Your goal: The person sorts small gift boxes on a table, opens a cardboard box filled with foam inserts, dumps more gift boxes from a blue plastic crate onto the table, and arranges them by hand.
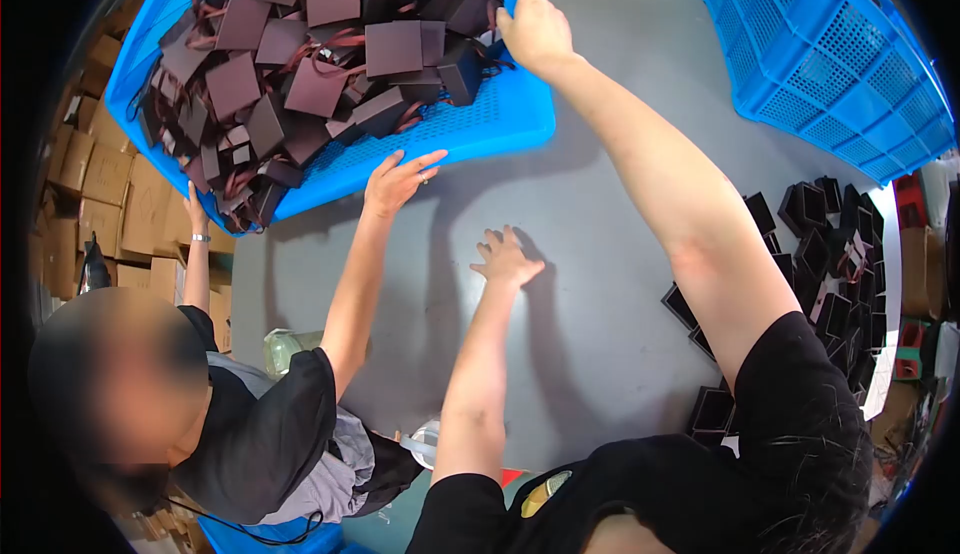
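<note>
A blue plastic crate [530, 119] is tilted at the upper left, its open top facing me. Inside lie many small dark boxes [393, 49] with maroon lids and ribbons. My right hand [540, 29] is closed on the crate's right rim, thumb up. My left hand [507, 259] has its fingers spread, below the crate over the grey table [600, 354]. It holds nothing; whether it touches the tabletop I cannot tell. A co-worker's hand [398, 184] supports the crate's lower edge, and their other hand [196, 216] is at its left corner.
Another blue crate [830, 64] stands at the upper right. Black open boxes [830, 264] are grouped along the table's right side. The co-worker [270, 434] stands at the left. Cardboard cartons [100, 184] are stacked behind them. A clear container [285, 351] sits near the table's left edge.
</note>
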The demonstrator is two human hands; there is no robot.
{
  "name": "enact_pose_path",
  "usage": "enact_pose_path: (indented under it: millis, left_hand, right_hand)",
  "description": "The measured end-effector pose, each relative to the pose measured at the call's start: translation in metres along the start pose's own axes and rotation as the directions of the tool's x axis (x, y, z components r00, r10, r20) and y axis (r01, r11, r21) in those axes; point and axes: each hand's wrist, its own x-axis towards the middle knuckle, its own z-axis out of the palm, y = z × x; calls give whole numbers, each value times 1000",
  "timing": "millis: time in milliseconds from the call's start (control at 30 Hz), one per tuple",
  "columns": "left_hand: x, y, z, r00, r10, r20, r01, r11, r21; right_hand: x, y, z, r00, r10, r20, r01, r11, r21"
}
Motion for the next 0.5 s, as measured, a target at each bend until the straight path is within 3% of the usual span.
enact_pose_path:
  millis: [33,67,167,333,500]
  left_hand:
    - [-6,3,9,998,-4,66,3,1000,23]
    - [-9,1,23,998,1,62,-5,997,71]
    - [-10,3,47,998,15,57,-24,989,146]
    - [-10,-6,53,999,19,35,-20,999,34]
    - [-12,-7,56,999,14,39,-13,999,-40]
  right_hand:
    - [-1,3,5,1000,-3,27,4,1000,-10]
    - [0,3,2,993,24,118,-26,1000,16]
    - [7,9,9,986,18,167,-23,999,29]
    - [7,20,18,951,84,297,-89,996,3]
    - [-2,41,49,950,115,290,-120,993,-1]
